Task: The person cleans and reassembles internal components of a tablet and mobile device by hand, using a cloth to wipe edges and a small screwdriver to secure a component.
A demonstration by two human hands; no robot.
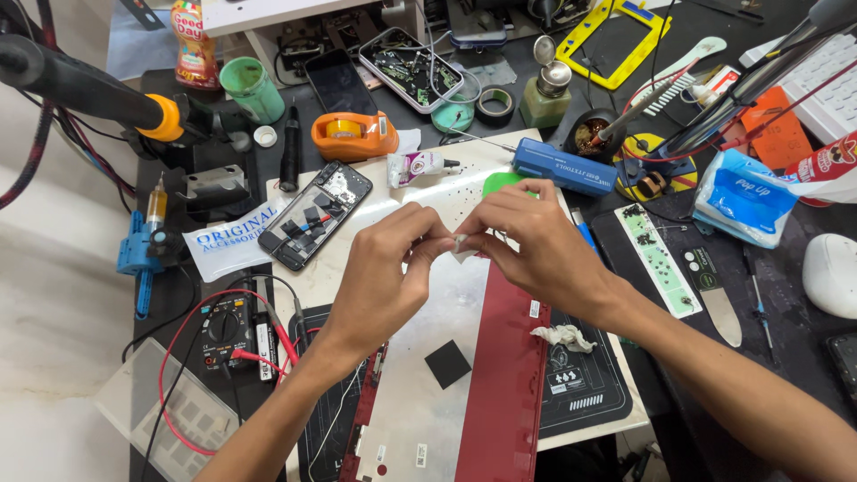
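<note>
Head view, left to right: opened phone [314, 215] on the mat, then my left hand [384, 277] and right hand [527, 241], fingertips of both pinched on a small white scrap [461, 245] above the red panel [502, 375]; crumpled tissue [562, 336] lies right.

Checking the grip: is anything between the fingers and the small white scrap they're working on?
Nothing visible. The left hand and right hand both pinch the white scrap directly, fingertips touching it, above the red panel.
</note>
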